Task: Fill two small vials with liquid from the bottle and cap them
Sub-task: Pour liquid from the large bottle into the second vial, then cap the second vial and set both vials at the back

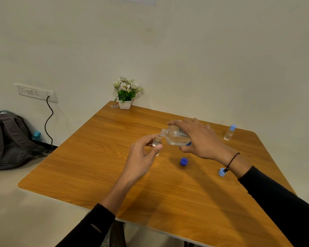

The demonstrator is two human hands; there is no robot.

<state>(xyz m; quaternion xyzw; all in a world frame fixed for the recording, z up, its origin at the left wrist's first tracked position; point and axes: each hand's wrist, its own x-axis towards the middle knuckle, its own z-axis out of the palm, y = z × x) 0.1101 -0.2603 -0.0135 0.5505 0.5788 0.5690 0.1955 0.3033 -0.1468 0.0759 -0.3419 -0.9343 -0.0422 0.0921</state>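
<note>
Clear liquid sits in the lower part of a small, uncapped, transparent glass vial (pixel 157 142), which the left hand (pixel 143 154) pinches between thumb and curled fingers, holding it above the wooden table (pixel 100 157) near its middle. Right against the vial's open mouth is the neck of a clear plastic bottle with a printed label (pixel 177 137), tipped nearly on its side and pointing left. The right hand (pixel 202 138) grips that bottle from above, fingers curled over its top and the thumb under its body. Whether liquid is running between the two mouths cannot be told.

On the tabletop just below the bottle lies a dark blue screw cap (pixel 184 161). A lighter blue cap (pixel 221 172) rests further right, partly behind the right wrist, which wears a thin black cord bracelet (pixel 232 160). A second small clear vial with a light blue cap on (pixel 229 132) stands upright near the table's right edge, well apart from the hands. Both forearms are in black sleeves (pixel 284 202).

At the table's far corner a small white pot of white artificial flowers (pixel 125 94) stands against the pale wall. To the left, a grey backpack (pixel 9 139) leans on the floor, below a white wall socket panel (pixel 37 92) with a black cable (pixel 49 122) hanging from it.
</note>
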